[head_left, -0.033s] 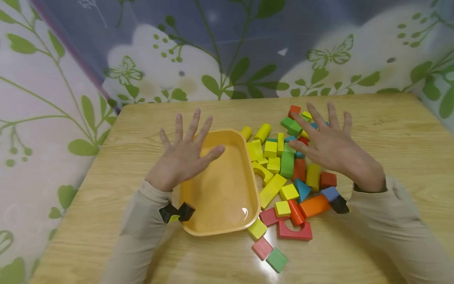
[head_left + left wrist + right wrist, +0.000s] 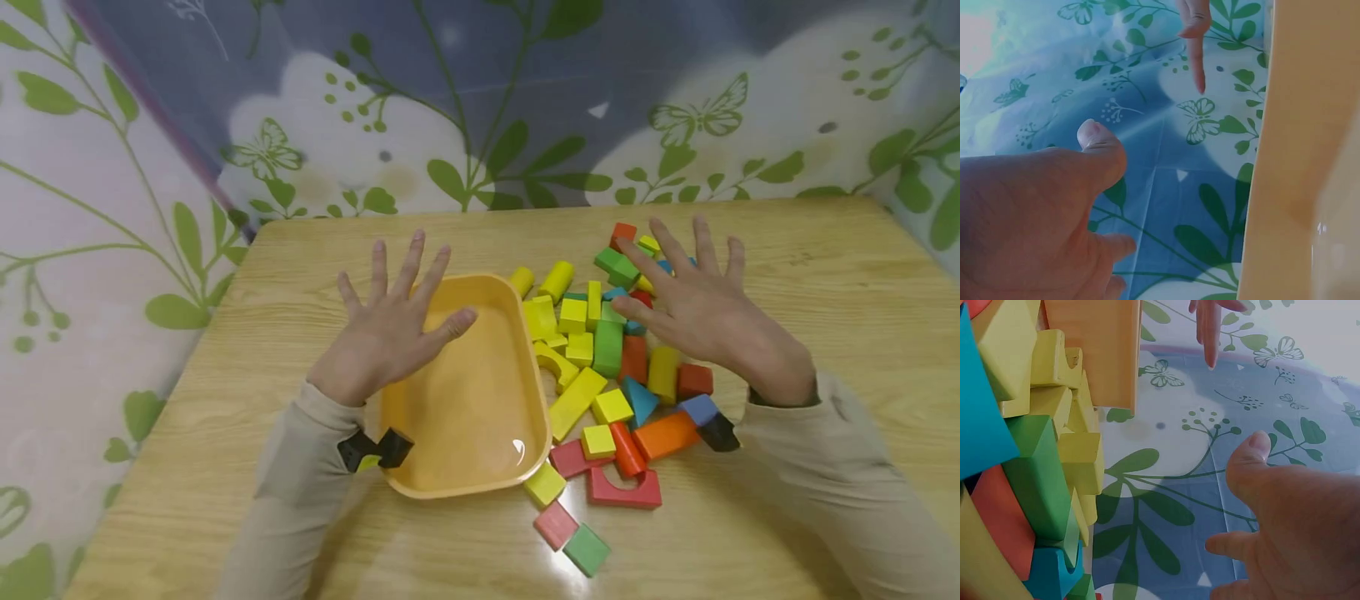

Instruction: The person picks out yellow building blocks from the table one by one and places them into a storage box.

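While your left hand (image 2: 386, 342) and right hand (image 2: 701, 308) are hovering spread and empty, the blocks (image 2: 607, 348) are lying nearer the right hand, along the right side of the tray (image 2: 480, 400).

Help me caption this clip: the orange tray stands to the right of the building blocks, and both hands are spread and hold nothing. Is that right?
Not quite: the head view shows the orange tray to the left of the building blocks. The left hand and right hand are indeed spread and hold nothing.
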`<state>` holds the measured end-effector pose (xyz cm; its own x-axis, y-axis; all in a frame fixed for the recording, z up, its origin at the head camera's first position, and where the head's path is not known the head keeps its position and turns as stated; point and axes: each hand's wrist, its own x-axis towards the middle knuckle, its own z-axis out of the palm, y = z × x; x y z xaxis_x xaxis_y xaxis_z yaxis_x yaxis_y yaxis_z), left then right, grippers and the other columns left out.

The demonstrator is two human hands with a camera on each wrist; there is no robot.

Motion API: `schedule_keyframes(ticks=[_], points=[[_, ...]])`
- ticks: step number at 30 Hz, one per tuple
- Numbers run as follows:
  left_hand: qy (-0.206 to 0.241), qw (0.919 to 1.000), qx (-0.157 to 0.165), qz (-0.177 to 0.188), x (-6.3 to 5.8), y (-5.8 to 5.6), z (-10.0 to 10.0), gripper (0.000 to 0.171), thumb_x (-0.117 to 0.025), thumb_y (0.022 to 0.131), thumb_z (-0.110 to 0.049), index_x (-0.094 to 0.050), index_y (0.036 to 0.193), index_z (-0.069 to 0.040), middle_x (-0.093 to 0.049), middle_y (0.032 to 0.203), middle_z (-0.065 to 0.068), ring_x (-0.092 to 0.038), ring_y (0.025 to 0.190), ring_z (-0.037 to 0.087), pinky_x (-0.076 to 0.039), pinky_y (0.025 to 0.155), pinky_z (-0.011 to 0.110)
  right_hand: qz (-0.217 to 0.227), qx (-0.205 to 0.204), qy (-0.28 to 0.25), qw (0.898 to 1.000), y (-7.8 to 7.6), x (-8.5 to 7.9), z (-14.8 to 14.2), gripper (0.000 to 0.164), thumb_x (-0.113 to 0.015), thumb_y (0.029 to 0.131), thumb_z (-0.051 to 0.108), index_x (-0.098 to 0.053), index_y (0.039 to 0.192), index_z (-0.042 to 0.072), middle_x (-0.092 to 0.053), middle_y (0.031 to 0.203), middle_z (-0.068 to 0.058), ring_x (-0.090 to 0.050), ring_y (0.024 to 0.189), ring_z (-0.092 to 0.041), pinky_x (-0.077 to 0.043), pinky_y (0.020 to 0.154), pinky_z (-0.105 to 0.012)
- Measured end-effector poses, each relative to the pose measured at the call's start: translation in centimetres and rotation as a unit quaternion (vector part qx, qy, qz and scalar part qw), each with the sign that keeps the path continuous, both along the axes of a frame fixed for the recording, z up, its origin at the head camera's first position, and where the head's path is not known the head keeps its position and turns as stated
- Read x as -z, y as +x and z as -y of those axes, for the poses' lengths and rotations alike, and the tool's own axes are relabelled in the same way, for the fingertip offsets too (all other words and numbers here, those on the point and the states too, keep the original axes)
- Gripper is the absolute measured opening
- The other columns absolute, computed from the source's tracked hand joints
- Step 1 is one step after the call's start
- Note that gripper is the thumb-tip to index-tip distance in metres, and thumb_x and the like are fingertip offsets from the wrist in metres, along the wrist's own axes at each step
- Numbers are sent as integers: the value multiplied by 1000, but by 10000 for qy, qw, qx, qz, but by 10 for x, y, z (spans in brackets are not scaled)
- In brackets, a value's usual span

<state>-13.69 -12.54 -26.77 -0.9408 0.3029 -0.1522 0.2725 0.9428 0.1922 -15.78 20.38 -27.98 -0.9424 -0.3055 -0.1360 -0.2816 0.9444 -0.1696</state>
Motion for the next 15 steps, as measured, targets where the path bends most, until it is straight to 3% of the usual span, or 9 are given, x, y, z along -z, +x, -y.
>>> schedule_keyframes(ticks=[8, 11, 15], points=[[383, 9989, 118, -257, -6, 10, 12, 78, -30, 97, -63, 6, 155, -25, 24, 157, 3, 31, 138, 34, 14, 103, 74, -541, 76, -614, 9966, 0, -5, -21, 76, -35, 98, 58, -7, 157, 18, 2, 159, -23, 12, 140, -53, 10, 103, -76], [472, 9984, 147, -289, -8, 15, 18, 77, -30, 97, -62, 5, 155, -25, 24, 157, 3, 30, 138, 34, 14, 104, 74, -722, 128, -602, 9955, 0, -5, -29, 76, -38, 98, 56, -11, 156, 16, -5, 157, -26, 1, 139, -55, 1, 102, -77], [529, 9981, 101, -314, -8, 22, 25, 75, -29, 98, -60, 3, 156, -23, 19, 159, 6, 27, 140, 33, 10, 107, 73, -645, 199, -454, 9967, -1, 2, -39, 78, -41, 97, 57, -14, 155, 12, -11, 154, -30, -9, 136, -58, -8, 99, -79]])
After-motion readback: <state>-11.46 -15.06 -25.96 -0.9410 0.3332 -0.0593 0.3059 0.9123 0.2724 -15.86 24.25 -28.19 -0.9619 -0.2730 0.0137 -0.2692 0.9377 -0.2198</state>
